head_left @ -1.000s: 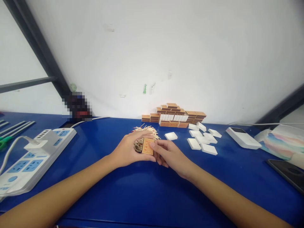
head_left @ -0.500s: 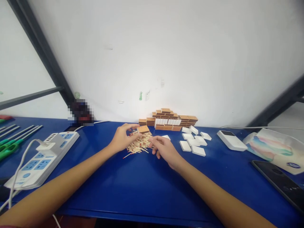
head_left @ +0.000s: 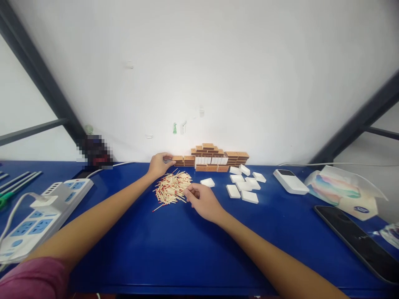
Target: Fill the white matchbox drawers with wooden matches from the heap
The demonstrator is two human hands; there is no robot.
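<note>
At the left end of a row of stacked brown matchboxes [head_left: 205, 168], my left hand [head_left: 160, 165] has its thumb and fingers closed on a matchbox [head_left: 177, 158]. That box sits on the stack by the wall. Just in front of this hand, a loose heap of matches [head_left: 173, 187] with red tips lies on the blue table. My right hand [head_left: 204, 201] is at the right edge of the heap, thumb and fingertips pinched together. Whatever those fingertips hold, if anything, is too small to make out. A white inner tray [head_left: 207, 182] lies just behind my right hand.
Several white matchbox trays [head_left: 245, 185] are scattered right of the heap. Farther right are a white device [head_left: 290, 182], a tissue pack [head_left: 343, 191] and a black phone [head_left: 358, 241]. A power strip [head_left: 46, 220] with a cable and green-handled scissors [head_left: 6, 197] occupy the left side.
My left hand has carried the matchbox from above the matches back to the left end of the stack. My right hand stays pinched beside the heap. The view has shifted slightly.
</note>
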